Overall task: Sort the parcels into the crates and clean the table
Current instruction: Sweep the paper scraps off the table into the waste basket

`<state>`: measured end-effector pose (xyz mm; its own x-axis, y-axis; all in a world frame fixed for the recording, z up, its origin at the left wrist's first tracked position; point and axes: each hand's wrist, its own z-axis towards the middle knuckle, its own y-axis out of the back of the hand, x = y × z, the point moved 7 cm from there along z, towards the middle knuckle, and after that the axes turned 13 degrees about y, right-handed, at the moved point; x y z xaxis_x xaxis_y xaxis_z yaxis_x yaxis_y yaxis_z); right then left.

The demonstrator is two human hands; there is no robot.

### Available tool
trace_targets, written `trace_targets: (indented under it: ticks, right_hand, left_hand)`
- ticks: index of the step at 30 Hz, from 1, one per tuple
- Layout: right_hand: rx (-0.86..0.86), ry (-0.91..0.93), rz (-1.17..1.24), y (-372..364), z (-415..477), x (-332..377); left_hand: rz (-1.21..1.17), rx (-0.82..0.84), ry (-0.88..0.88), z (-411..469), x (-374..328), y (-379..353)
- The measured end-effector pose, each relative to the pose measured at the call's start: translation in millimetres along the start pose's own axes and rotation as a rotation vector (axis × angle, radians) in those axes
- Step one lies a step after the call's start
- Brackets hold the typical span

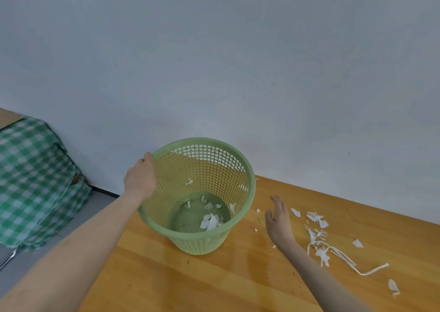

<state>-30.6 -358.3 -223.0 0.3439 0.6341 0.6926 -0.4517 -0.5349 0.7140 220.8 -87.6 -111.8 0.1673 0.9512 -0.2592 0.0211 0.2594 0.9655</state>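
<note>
The left hand (pixel 140 178) is gripping the pale green perforated plastic waste basket (pixel 252 185) by the left side of its rim, fingers hooking over the edge. The basket is sitting at the far left part of the glossy orange-brown wooden table (pixel 214 285), its mouth tipping toward the camera; whether its base is resting flat, I cannot tell. Torn white paper bits (pixel 210 222) are lying on its bottom, and a few are clinging to the mesh wall.

The right hand (pixel 278 219) is stretching out flat just right of the basket, fingers straight and together, holding nothing. Just beyond it, more white paper scraps (pixel 317 219) are littering the tabletop, with a long curling white strip (pixel 352 265) trailing to the right. A green-and-white checked cloth (pixel 35 173) is draping something at far left, against the plain grey-blue wall (pixel 214 62).
</note>
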Motion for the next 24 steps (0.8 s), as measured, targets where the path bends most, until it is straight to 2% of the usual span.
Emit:
trace_targets:
  ticks: [3, 5, 9, 16, 20, 24]
  right_hand:
    - [0.29, -0.112, -0.149, -36, 2, -36]
    - [0.478, -0.119, -0.273, -56, 3, -49]
    - [0.653, -0.114, -0.416, -75, 13, -53]
    - [0.729, -0.083, -0.519, -85, 33, -57]
    - [0.717, -0.05, -0.56, -86, 35, -56]
    - [0.681, -0.063, -0.489, -80, 27, -59]
  left_hand:
    - [-0.015, -0.017, -0.006, 2, 2, -4]
    - [-0.019, -0.027, -0.005, 4, 3, -6]
    - [-0.007, -0.031, 0.019, 8, 5, -8]
    - [-0.018, -0.04, 0.028, 13, 10, -11]
    - [-0.026, -0.039, 0.029, 12, 7, -11]
    - [-0.016, -0.048, 0.031, 9, 7, -9]
